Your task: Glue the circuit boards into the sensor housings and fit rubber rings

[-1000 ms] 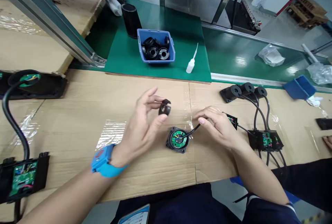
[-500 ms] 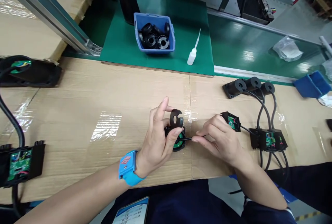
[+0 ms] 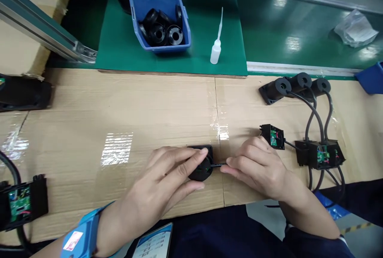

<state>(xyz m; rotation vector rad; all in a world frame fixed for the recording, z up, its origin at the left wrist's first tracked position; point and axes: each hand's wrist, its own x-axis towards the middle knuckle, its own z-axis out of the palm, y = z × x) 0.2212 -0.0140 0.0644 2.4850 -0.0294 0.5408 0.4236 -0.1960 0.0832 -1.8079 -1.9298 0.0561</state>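
Observation:
My left hand (image 3: 167, 176) curls over a black round housing (image 3: 201, 173) on the cardboard, its fingers gripping a flat black disc on top. The fingers hide most of the disc, and no green board shows beneath it. A thin black cable (image 3: 217, 165) leaves the housing's right side. My right hand (image 3: 254, 166) is closed, pinching this cable between thumb and fingertips. Just past my right knuckles lies a small open black box (image 3: 273, 136) with a green circuit board inside.
At right, a black box (image 3: 320, 154) with green boards joins several cables and black cylindrical parts (image 3: 279, 89). A blue bin (image 3: 160, 46) of black round parts and a white dropper bottle (image 3: 216, 52) stand on the green mat. More wired boxes (image 3: 38, 198) sit at left.
My left hand has lowered the notched black disc from upright onto the housing, covering the green board. My right hand keeps its pinch on the cable. The view has tilted down.

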